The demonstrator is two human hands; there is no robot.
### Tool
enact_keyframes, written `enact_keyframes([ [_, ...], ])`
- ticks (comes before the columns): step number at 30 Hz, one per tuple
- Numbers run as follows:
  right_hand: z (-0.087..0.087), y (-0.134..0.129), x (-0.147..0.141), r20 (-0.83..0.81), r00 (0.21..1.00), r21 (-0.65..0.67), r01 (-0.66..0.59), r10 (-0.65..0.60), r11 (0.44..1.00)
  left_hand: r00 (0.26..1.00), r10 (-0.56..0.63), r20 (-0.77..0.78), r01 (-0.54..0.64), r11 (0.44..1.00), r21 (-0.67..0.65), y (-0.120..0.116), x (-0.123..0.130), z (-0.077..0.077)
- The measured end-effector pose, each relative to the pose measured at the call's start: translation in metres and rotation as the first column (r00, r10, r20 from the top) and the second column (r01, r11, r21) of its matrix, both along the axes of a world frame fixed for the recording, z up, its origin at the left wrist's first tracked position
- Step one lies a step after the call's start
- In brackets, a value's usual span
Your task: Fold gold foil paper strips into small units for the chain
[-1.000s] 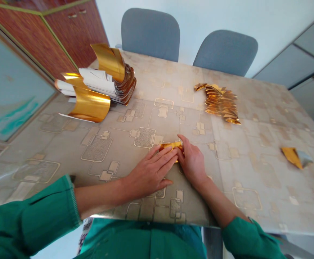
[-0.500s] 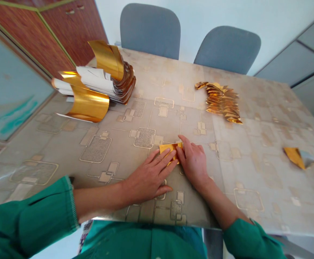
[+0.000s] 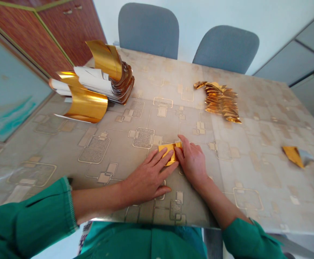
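A small folded piece of gold foil paper (image 3: 168,147) lies on the patterned tablecloth (image 3: 143,138) between my hands. My left hand (image 3: 150,174) rests flat, its fingers stretched out over the paper's lower left part. At the paper's right edge, my right hand (image 3: 192,158) is closed, with thumb and fingers gripping the edge where the paper is bent. The fingers of both hands cover parts of the paper.
A thick stack of curled gold and white sheets (image 3: 100,81) stands at the back left. Folded gold pieces (image 3: 221,100) lie in a row at the back right. A gold and silver scrap (image 3: 293,155) is far right. Two grey chairs (image 3: 148,30) stand behind the table.
The left fingers have drawn back slightly, so a little more of the gold paper shows. The right hand stays at the paper's right edge. The whole view has shifted a little.
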State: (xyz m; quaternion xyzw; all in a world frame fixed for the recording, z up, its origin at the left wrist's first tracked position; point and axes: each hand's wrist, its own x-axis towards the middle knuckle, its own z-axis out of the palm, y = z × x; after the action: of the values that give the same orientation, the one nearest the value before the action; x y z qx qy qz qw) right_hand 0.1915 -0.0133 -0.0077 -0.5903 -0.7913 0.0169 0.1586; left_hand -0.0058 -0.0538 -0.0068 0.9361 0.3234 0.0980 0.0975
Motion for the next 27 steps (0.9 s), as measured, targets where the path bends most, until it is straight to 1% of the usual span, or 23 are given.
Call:
enact_keyframes([
  [6, -0.002, 0.0, -0.002, 0.025, 1.0, 0.013, 0.005, -0.005, 1.0, 1.0, 0.009, -0.005, -0.009, 1.0, 0.003, 0.0, 0.0, -0.001],
  [10, -0.003, 0.001, -0.001, 0.011, 1.0, 0.001, 0.023, -0.023, 1.0, 1.0, 0.005, -0.017, -0.005, 1.0, 0.013, 0.001, 0.001, -0.001],
  [13, 0.001, 0.003, 0.009, -0.025, 0.996, 0.028, 0.084, -0.083, 0.996, 1.0, 0.004, -0.027, -0.004, 1.0, 0.015, 0.002, 0.001, 0.0],
  [15, 0.007, 0.0, 0.018, -0.069, 0.991, 0.083, 0.123, -0.118, 0.989, 0.999, 0.004, -0.032, -0.003, 1.0, 0.018, 0.002, 0.001, 0.0],
  [16, 0.011, -0.003, 0.021, -0.088, 0.993, 0.103, 0.084, -0.075, 0.991, 1.0, 0.002, -0.031, -0.001, 1.0, 0.023, 0.002, 0.0, 0.0],
  [17, 0.014, -0.008, 0.024, -0.094, 0.996, 0.113, -0.004, 0.014, 0.994, 1.0, -0.001, -0.031, 0.002, 1.0, 0.028, 0.002, 0.0, 0.0],
  [18, 0.017, -0.014, 0.025, -0.079, 0.988, 0.104, -0.125, 0.134, 0.987, 1.0, -0.005, -0.03, 0.006, 0.999, 0.034, 0.002, 0.0, -0.001],
  [19, 0.019, -0.02, 0.026, -0.052, 0.968, 0.096, -0.238, 0.244, 0.966, 1.0, -0.007, -0.03, 0.008, 0.999, 0.038, 0.002, 0.0, -0.001],
  [20, 0.021, -0.027, 0.026, -0.023, 0.945, 0.092, -0.322, 0.325, 0.942, 0.999, -0.006, -0.032, 0.008, 0.999, 0.041, 0.003, 0.0, -0.001],
  [21, 0.021, -0.034, 0.027, -0.001, 0.929, 0.098, -0.367, 0.369, 0.925, 0.999, -0.005, -0.035, 0.006, 0.999, 0.041, 0.003, 0.0, -0.001],
  [23, 0.019, -0.045, 0.029, 0.03, 0.925, 0.097, -0.379, 0.378, 0.92, 0.999, -0.002, -0.04, 0.004, 0.999, 0.042, 0.003, 0.001, 0.0],
  [27, 0.012, -0.054, 0.039, 0.094, 0.947, 0.101, -0.315, 0.306, 0.944, 0.999, -0.002, -0.044, 0.005, 0.999, 0.052, 0.004, 0.0, 0.001],
])
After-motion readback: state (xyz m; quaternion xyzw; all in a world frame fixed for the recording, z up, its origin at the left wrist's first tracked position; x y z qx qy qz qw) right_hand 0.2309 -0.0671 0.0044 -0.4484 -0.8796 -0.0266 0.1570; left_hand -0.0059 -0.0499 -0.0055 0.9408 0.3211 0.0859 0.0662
